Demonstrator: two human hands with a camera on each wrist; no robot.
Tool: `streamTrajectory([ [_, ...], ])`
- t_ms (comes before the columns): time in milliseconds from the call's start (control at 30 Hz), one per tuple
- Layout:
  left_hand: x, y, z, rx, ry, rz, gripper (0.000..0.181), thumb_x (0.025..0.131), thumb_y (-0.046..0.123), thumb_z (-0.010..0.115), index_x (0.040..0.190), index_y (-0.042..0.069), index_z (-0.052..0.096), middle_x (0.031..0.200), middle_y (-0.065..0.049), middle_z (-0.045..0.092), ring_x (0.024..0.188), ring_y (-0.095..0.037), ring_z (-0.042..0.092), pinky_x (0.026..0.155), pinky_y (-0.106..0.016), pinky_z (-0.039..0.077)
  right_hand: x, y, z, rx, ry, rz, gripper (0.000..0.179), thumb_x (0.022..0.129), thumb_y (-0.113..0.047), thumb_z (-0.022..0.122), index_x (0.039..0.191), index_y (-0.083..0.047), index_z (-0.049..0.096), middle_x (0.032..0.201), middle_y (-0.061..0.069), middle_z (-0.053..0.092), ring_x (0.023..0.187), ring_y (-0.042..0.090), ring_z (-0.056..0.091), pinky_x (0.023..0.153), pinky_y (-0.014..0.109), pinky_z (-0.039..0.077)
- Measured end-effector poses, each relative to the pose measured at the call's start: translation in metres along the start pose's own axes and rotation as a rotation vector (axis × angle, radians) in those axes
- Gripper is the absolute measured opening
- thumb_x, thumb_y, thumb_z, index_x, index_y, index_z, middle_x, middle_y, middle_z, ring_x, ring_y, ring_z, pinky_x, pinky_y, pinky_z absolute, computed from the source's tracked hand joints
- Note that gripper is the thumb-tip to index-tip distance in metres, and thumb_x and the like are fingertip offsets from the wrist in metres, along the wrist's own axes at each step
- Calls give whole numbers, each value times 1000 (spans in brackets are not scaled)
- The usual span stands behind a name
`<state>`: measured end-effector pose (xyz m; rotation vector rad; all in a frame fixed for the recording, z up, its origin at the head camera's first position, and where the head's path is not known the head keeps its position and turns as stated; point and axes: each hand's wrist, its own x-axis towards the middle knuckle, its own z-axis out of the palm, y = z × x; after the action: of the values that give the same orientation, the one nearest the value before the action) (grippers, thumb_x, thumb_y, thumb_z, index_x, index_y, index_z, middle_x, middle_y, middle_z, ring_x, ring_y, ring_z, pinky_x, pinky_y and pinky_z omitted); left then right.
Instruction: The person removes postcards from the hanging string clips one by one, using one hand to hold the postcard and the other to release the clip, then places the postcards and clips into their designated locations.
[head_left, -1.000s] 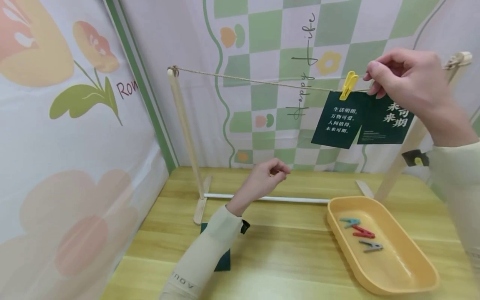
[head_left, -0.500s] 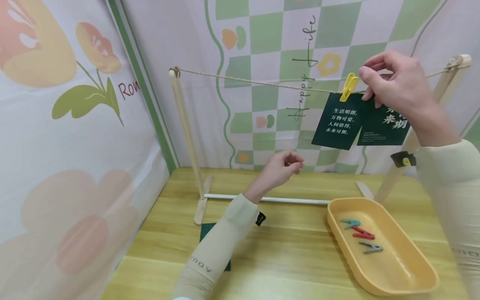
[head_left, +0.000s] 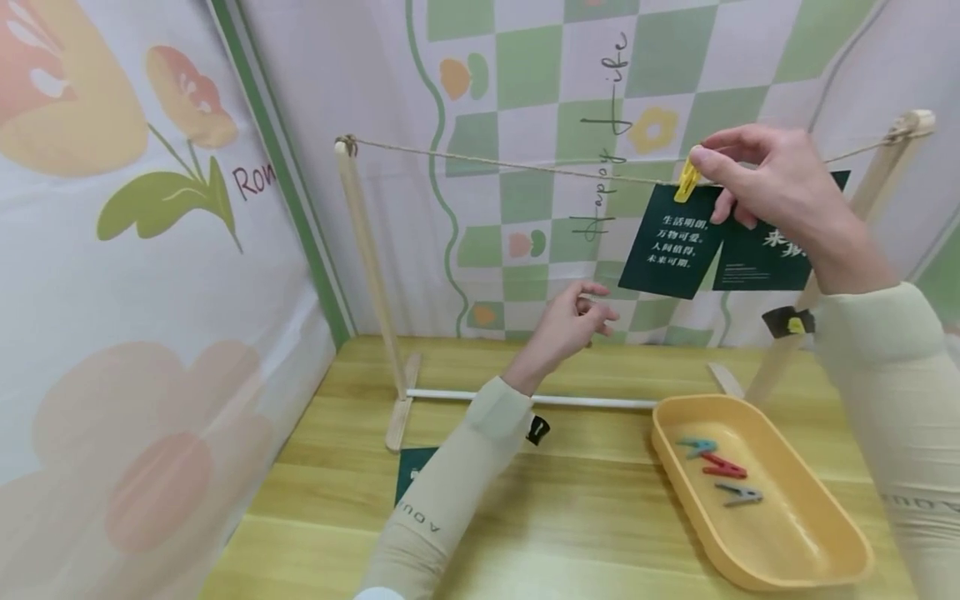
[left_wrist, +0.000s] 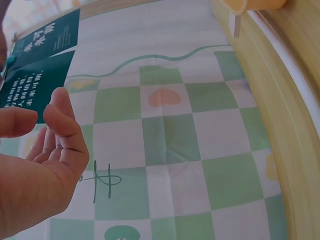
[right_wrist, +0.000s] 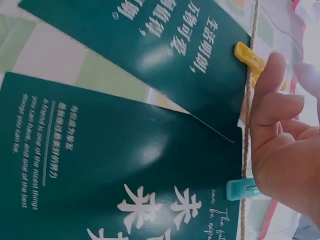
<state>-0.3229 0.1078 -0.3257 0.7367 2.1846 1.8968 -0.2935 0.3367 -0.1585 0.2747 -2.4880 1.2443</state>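
Two dark green cards hang side by side from a twine line (head_left: pixel 510 168). The left card (head_left: pixel 663 246) has a yellow clothespin (head_left: pixel 684 185) at its top edge. My right hand (head_left: pixel 780 187) pinches that clothespin's upper end between thumb and forefinger, its other fingers in front of the right card (head_left: pixel 757 265). In the right wrist view, a teal clothespin (right_wrist: pixel 241 189) sits on the right card's top edge. My left hand (head_left: pixel 564 327) is raised below the line, left of the cards, with loosely bent fingers and nothing in it.
An orange tray (head_left: pixel 802 533) on the wooden table holds teal, red (head_left: pixel 724 467) and grey clothespins. A wooden post (head_left: pixel 367 258) stands at each end of the line, with a white rod (head_left: pixel 592 402) between them low down. Another green card (head_left: pixel 411 468) lies partly under my left sleeve.
My right hand has moved left from beside the yellow clothespin onto its upper end. My left hand has risen and shifted right, its fingers loosening. The cards stay on the line.
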Motion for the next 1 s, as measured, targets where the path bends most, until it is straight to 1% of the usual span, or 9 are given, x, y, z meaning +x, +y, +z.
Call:
streamTrajectory([
  [100, 4, 1, 4, -33, 2, -19, 30, 102, 16, 50, 132, 19, 52, 102, -6, 73, 85, -19, 72, 55, -22, 48, -1, 2, 1, -8, -18, 28, 58, 93, -42, 64, 138, -7, 52, 92, -10, 66, 48, 20, 58, 43, 28, 42],
  [167, 6, 1, 7, -55, 3, -29, 35, 102, 14, 50, 137, 18, 50, 103, -9, 73, 85, -21, 72, 54, -22, 47, -1, 2, 2, -24, -22, 36, 59, 93, -44, 63, 138, -7, 51, 85, -9, 67, 47, 22, 57, 43, 29, 43],
  [267, 8, 1, 11, -76, 8, -31, 38, 102, 12, 50, 140, 16, 50, 100, -10, 73, 83, -21, 72, 52, -21, 46, -1, 3, 6, -53, -25, 20, 59, 94, -47, 60, 138, -7, 50, 75, -6, 66, 44, 23, 55, 44, 29, 43],
  [300, 8, 1, 12, -76, 7, -26, 38, 102, 12, 50, 140, 15, 50, 98, -8, 73, 83, -22, 72, 52, -21, 47, -1, 3, 7, -56, -23, 8, 59, 95, -47, 59, 138, -7, 49, 73, -4, 66, 43, 24, 55, 44, 29, 43],
  [367, 9, 1, 14, -74, 8, -12, 38, 102, 13, 50, 140, 14, 51, 94, -5, 73, 81, -21, 72, 52, -21, 47, -1, 2, 9, -64, -21, -18, 60, 96, -46, 57, 139, -5, 48, 72, -3, 65, 43, 25, 55, 44, 29, 44],
  [467, 8, 3, 14, -71, 9, 2, 37, 103, 14, 50, 139, 13, 51, 92, -4, 72, 79, -19, 71, 53, -21, 48, 0, 0, 11, -70, -20, -47, 62, 97, -45, 55, 141, -2, 46, 77, -4, 65, 45, 25, 58, 46, 27, 47],
  [633, 8, 6, 17, -77, 11, -15, 36, 103, 17, 52, 138, 15, 52, 96, -8, 74, 77, -15, 71, 54, -21, 48, 1, -3, 13, -76, -31, -46, 65, 98, -46, 54, 142, 1, 45, 86, -7, 65, 50, 24, 63, 49, 27, 51],
  [800, 11, 11, 21, -83, 13, -17, 32, 101, 25, 55, 132, 16, 56, 100, -9, 75, 79, -17, 73, 55, -20, 47, 2, -8, 11, -73, -22, -44, 63, 97, -46, 54, 139, 0, 46, 83, -5, 65, 50, 24, 63, 51, 26, 52],
  [1000, 10, 13, 25, -108, 32, 24, 19, 98, 20, 60, 113, 7, 63, 92, -11, 74, 77, -20, 73, 61, -27, 57, 1, -9, 11, -55, -7, -56, 59, 96, -43, 57, 133, 2, 50, 71, -1, 65, 47, 24, 62, 52, 23, 52],
])
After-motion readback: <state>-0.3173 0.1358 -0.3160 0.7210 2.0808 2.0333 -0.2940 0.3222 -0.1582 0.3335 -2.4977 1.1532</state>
